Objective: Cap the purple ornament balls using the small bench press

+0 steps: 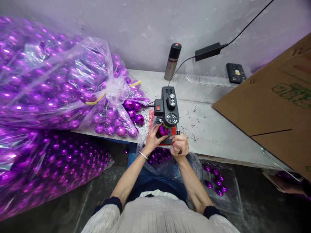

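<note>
Beneath the head of a small black machine [170,106] sits a shiny purple ball [163,130]. My left hand [155,137] grips the ball from the left, thumb and fingers on either side of it. On the machine's right side, my right hand [179,145] is wrapped round a black-ended lever [178,130]. A red and black base [166,141] lies under the ball. Several loose purple balls [139,119] rest just left of the machine.
Large clear bags of purple balls [55,81] fill the left. Behind the machine stands a spray can [172,61]. A cardboard box [272,106] is at right. Below the table edge, a clear tray [230,204] holds several balls. A power adapter [208,51] hangs by the wall.
</note>
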